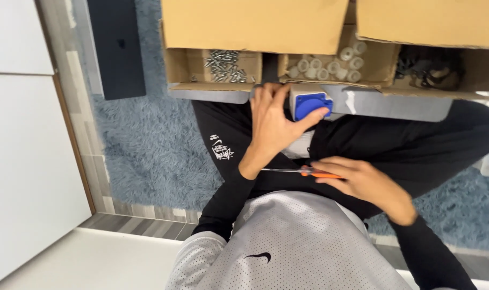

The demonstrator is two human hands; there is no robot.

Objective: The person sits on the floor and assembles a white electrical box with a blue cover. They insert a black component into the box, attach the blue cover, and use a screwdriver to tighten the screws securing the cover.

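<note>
My left hand (272, 124) grips a small white box with a blue round-lidded socket face (308, 104), held over my lap in front of the cardboard boxes. My thumb lies along the blue face and my fingers wrap the box's left side. My right hand (362, 182) is closed on the orange handle of a screwdriver (324, 174). Its thin metal shaft points left and reaches towards my left wrist. I sit cross-legged in black trousers and black sleeves.
Open cardboard boxes stand ahead: one holds silver screws (225, 65), one holds white plastic caps (330, 64), one holds black parts (427, 72). A grey board (395, 106) lies under them. A black flat device (118, 48) lies on the blue shaggy rug (148, 145).
</note>
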